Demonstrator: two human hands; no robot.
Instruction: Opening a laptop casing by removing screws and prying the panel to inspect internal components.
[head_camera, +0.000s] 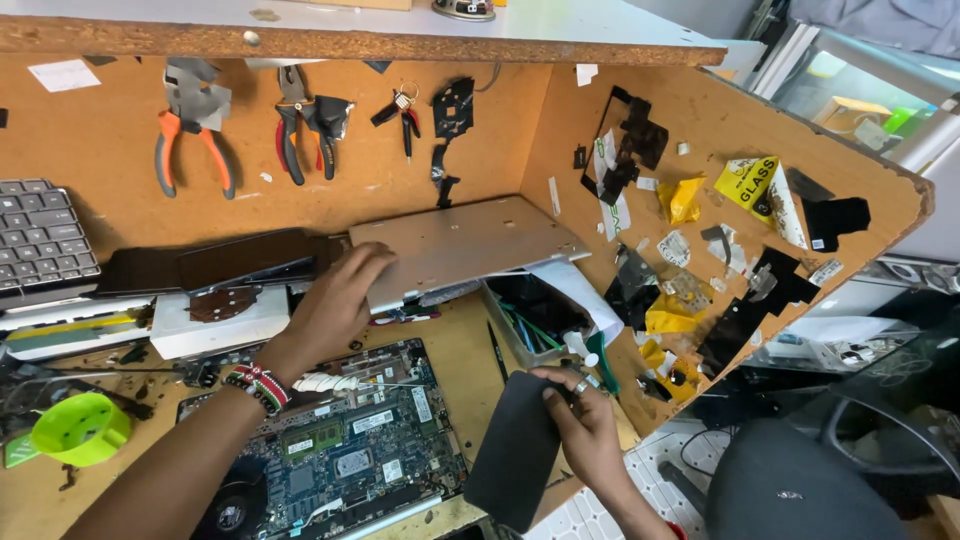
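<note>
Left hand (335, 300) reaches forward, fingers curled over the near edge of a silver laptop cover (465, 240) propped against the back wall. Right hand (585, 420), ring on one finger, pinches a flat black panel (515, 450) by its upper edge, held tilted over the worktop's (465, 345) front corner. Below the left forearm lies an opened laptop base (350, 450), circuit board exposed with small white stickers. On the right-hand pegboard wall (700, 120): a yellow triangular packet (750, 182), yellow wrapper scraps, black film pieces. Orange-handled pliers (192, 125) hang on the back board. Green tape roll (80, 428) at left.
</note>
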